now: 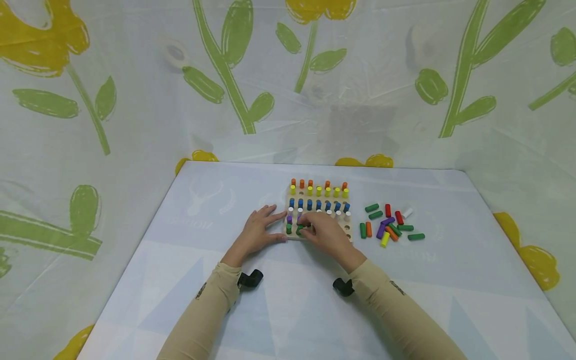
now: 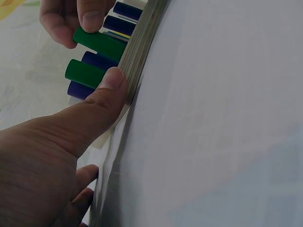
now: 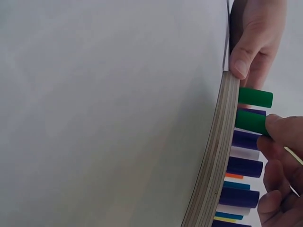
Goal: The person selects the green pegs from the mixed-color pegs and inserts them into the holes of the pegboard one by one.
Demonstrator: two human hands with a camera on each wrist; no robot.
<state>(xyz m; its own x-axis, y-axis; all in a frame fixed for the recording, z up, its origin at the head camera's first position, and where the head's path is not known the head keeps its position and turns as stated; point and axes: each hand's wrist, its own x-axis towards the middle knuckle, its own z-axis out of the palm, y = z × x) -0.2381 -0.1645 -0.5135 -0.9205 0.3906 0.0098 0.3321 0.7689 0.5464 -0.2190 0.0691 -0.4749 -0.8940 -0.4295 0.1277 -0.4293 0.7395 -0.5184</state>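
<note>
A wooden pegboard (image 3: 215, 151) holds rows of orange, yellow, blue, white, purple and green pegs. My right hand (image 1: 327, 234) pinches the top of a green peg (image 3: 251, 122) between thumb and fingertip; the peg stands upright at the second spot of the front row. Beside it, at the front left corner, stands another green peg (image 1: 289, 229). My left hand (image 1: 258, 231) is at the board's left side, fingers spread, its thumb (image 2: 112, 79) resting against the front corner. The right hand hides part of the near rows in the head view.
Right of the board lie several loose pegs: green ones (image 1: 416, 237), red ones (image 1: 388, 210), purple ones (image 1: 380, 230), orange ones (image 1: 369, 229), a yellow one (image 1: 385, 239) and a white one (image 1: 408, 213). All rest on the pale table (image 1: 279, 310), before a flower-print curtain (image 1: 360, 115).
</note>
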